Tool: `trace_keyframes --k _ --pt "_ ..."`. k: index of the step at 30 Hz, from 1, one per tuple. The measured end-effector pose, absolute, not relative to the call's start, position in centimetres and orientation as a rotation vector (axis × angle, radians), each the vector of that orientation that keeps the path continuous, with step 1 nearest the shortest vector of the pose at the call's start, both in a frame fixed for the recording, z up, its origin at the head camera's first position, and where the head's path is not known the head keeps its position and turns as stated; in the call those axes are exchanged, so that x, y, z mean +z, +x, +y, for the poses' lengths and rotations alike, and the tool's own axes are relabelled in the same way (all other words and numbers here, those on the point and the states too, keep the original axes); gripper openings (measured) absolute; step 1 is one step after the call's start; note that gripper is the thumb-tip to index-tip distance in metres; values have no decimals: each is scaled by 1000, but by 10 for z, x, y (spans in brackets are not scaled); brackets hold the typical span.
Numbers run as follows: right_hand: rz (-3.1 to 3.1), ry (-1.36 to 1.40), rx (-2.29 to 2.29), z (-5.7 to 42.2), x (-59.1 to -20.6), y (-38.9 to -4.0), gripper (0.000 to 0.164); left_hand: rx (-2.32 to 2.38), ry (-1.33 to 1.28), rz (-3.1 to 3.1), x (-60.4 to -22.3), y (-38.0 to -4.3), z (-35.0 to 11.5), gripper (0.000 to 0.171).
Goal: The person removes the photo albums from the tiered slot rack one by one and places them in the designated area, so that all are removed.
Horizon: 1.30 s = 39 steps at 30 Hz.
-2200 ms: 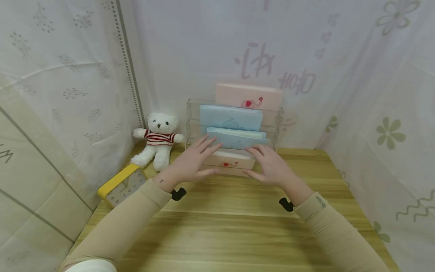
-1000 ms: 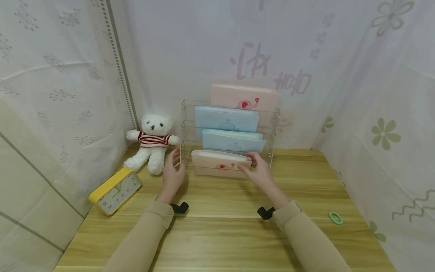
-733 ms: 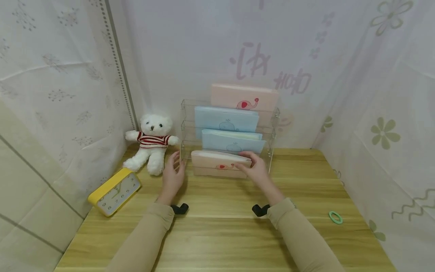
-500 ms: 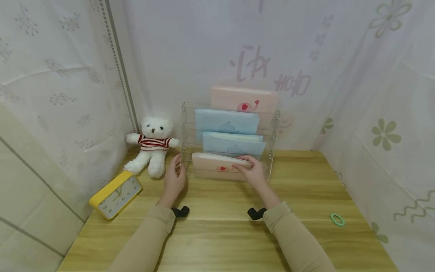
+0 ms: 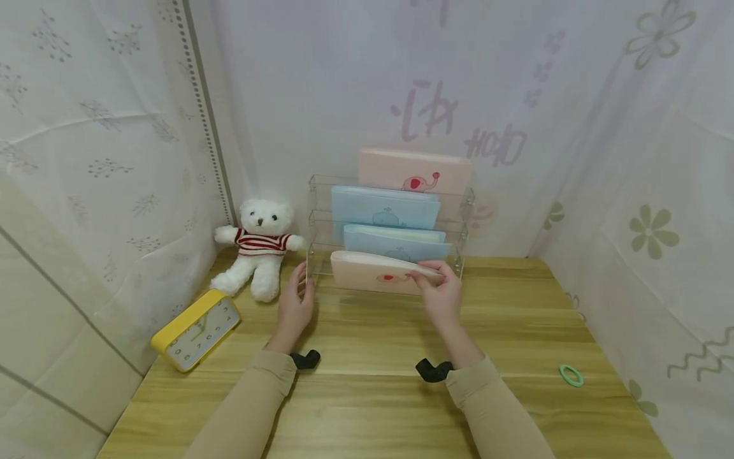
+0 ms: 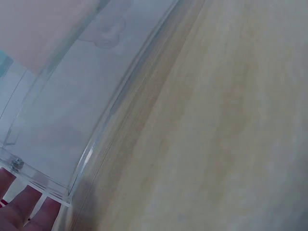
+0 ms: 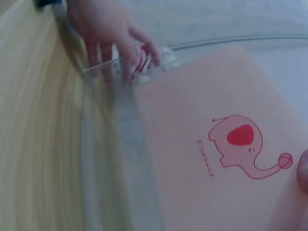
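My right hand pinches the right end of a pink notebook with a red elephant drawing, thumb in front and fingers behind. The notebook sits tilted, a little raised, in the front slot of a clear acrylic rack. At the rack's left side my left hand holds the side panel; its fingers show through the clear plastic in the left wrist view. Behind, a blue notebook and another blue notebook with whale drawings stand in middle slots. A larger pink notebook stands at the back.
A white teddy bear in a striped sweater sits left of the rack. In front of it lies a yellow clock. A green ring lies on the wooden table at the right. Patterned curtains surround the table.
My hands have moved from over the front notebook to the rack's left side and the notebook's right end. In the last half second the pink notebook has risen slightly and shifted right.
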State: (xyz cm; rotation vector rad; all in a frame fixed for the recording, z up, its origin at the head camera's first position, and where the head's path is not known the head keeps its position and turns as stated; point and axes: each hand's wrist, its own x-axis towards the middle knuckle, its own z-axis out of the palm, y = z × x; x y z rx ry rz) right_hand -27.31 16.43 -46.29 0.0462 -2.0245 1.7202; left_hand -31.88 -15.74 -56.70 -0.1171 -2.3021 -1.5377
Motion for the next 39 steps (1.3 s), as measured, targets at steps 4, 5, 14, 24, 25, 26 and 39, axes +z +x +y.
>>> trace_keyframes --k 4,5,14,24,25,26,39 --pt "-2009 -32 1734 168 -452 -251 23 -1541 -117 -2310 -567 -318 -158 54" --pt "-2020 -57 1741 169 -450 -246 22 -1538 -117 -2313 -566 -318 -158 54" --pt "-2281 -271 1873 172 -460 -221 22 -1542 -117 -2303 -566 -317 -159 54" --pt "-2536 -209 1733 182 -474 -227 22 -1516 -129 -2321 -567 -315 -158 56" --pt "-2563 -174 1700 184 -475 -227 22 -1511 -131 -2322 -567 -315 -158 56" --pt "-2583 -144 1674 186 -476 -229 23 -1507 -133 -2324 -566 -315 -158 56" --pt "-2781 206 1490 209 -512 -244 33 -1492 -158 -2308 -567 -318 -159 56"
